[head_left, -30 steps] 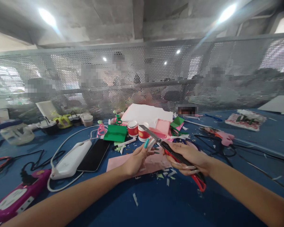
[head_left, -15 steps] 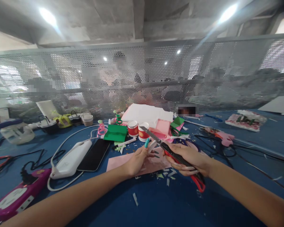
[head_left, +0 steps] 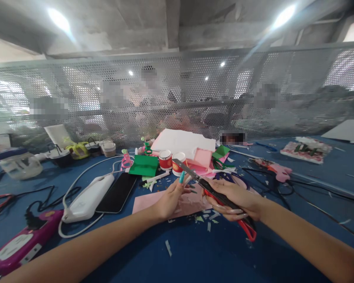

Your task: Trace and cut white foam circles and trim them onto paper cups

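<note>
Wrapped in my right hand [head_left: 234,198] are scissors [head_left: 218,192] with black and red handles, their blades pointing up and left. My left hand [head_left: 172,198] pinches a small whitish strip [head_left: 187,179] close to the blades; its teal thumbnail shows. Beneath both hands lies a pink sheet [head_left: 150,201], with paper scraps [head_left: 214,215] along its near edge. Just beyond the blades stand two red and white paper cups [head_left: 165,159]. A green folded paper [head_left: 144,165] rests left of the cups, and a white pen [head_left: 156,178] lies in front of them.
On the left are a black phone [head_left: 117,192], a white power bank [head_left: 89,197], a purple power strip [head_left: 25,240] and cables. Small pots [head_left: 59,156] stand behind. At right lies a pink glue gun [head_left: 279,171] with wires. White sheets [head_left: 184,142] lie before a perforated screen [head_left: 194,90].
My left hand has shifted very slightly left. The whitish strip between its fingertips shows less than before. The scissors remain in my right hand in nearly the same place.
</note>
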`<state>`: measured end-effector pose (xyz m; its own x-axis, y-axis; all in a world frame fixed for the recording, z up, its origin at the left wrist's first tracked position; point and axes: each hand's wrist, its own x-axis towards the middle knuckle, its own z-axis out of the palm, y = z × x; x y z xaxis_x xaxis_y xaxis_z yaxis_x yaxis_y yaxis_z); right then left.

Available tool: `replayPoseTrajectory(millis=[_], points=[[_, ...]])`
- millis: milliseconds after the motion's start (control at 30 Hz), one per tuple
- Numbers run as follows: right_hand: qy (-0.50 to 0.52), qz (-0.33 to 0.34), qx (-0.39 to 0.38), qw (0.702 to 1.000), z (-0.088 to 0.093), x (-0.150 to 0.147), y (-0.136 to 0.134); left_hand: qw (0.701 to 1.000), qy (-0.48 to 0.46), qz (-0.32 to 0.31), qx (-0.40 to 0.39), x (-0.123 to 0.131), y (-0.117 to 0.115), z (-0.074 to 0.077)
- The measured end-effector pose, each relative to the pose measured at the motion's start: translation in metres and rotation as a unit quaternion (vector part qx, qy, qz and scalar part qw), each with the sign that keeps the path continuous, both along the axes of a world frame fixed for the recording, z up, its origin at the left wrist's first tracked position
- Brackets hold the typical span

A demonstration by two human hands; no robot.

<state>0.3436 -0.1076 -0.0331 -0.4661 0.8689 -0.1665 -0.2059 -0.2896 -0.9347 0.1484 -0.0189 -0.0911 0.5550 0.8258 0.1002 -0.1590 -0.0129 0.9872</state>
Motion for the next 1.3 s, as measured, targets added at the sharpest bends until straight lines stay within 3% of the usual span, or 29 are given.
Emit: replayPoseTrajectory(millis=[133, 267, 567, 800, 1100, 1300], points=[[-0.002, -0.002, -0.001, 1.0, -0.002, -0.001, 0.001, 1.0, 0.016, 0.012, 0.015, -0.001, 0.004, -0.005], [0.009, -0.01, 0.007, 1.0, -0.003, -0.001, 0.002, 0.998, -0.041, -0.033, 0.031, 0.0, 0.008, -0.008], [-0.031, -0.003, -0.017, 0.999, -0.004, -0.001, 0.002, 0.984, -0.063, -0.163, -0.023, 0.003, -0.004, 0.014], [-0.024, -0.023, -0.019, 0.999, -0.002, -0.001, 0.001, 0.969, -0.126, -0.199, -0.071, 0.003, -0.009, 0.022], [-0.032, -0.078, -0.05, 0.995, 0.0, -0.003, 0.002, 0.964, -0.144, -0.205, -0.083, 0.003, -0.012, 0.029], [-0.029, -0.064, -0.041, 0.997, 0.0, -0.003, 0.001, 0.961, -0.162, -0.193, -0.111, 0.001, -0.007, 0.023]])
